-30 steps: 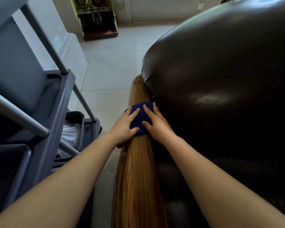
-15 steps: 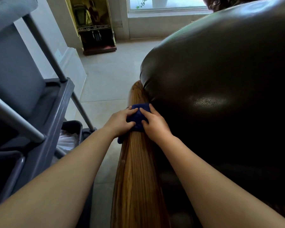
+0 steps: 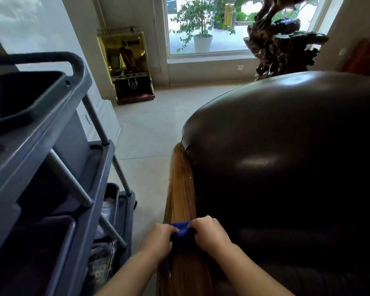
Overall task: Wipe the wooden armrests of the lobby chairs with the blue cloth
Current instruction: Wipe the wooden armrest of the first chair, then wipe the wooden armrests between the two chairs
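Observation:
A long wooden armrest (image 3: 181, 184) runs away from me along the left side of a dark leather chair (image 3: 286, 157). The blue cloth (image 3: 183, 237) is draped over the armrest near its close end. My left hand (image 3: 157, 240) grips the cloth on its left side and my right hand (image 3: 209, 232) grips it on the right, both with fingers curled down over the wood. Part of the cloth hangs below my left hand.
A grey cleaning cart (image 3: 41, 167) with trays and metal posts stands close on the left. Pale floor tiles (image 3: 150, 133) lie between cart and chair. A brass cabinet (image 3: 127, 65), a window and a dark carved sculpture (image 3: 282, 43) are at the far wall.
Both hands have slid the cloth back along the armrest toward me, and their fingers have curled tighter. The view has tilted up, showing the window and far wall.

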Demonstrator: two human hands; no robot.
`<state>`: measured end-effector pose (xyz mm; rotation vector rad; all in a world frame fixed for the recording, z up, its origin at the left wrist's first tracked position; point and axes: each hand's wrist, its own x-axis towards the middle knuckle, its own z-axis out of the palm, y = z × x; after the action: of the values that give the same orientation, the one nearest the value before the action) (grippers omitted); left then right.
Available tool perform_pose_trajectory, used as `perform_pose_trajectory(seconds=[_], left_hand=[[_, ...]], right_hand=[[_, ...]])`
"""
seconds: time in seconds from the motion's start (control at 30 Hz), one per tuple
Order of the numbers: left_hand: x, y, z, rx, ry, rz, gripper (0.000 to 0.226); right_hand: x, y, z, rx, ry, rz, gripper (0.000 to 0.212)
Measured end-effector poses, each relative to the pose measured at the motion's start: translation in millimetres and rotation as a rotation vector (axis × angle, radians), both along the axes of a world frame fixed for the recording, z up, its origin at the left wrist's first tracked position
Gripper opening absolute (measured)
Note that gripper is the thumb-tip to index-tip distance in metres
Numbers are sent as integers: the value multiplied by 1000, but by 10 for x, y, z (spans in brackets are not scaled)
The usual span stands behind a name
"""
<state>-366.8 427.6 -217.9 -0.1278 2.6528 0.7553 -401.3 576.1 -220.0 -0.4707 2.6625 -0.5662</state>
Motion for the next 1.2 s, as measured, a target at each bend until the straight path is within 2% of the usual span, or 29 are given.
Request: perform_pose_trajectory(seconds=[0.07, 0.2, 0.43, 0.63, 0.87, 1.0, 1.2], left_hand=[[64, 38, 306, 58, -42, 3, 41], [67, 137, 1180, 125, 31, -44, 37], [197, 632, 2948, 365, 35, -168, 30], [445, 1520, 4037, 391, 59, -314, 29], [996, 2989, 4653, 395, 174, -466, 32], [1394, 3995, 4730, 409, 220, -502, 31], [1881, 5424, 4647, 417, 184, -561, 31]], right_hand=[[12, 130, 287, -67, -84, -34, 30], [41, 529, 1068, -237, -147, -86, 27], [419, 1352, 2838, -364, -56, -167, 27], [989, 2296, 3973, -385, 69, -228, 29], [1856, 3745, 4631, -382, 211, -300, 27], [2344, 4724, 4712, -411, 236, -340, 24], [3002, 6105, 4654, -402, 247, -424, 21]])
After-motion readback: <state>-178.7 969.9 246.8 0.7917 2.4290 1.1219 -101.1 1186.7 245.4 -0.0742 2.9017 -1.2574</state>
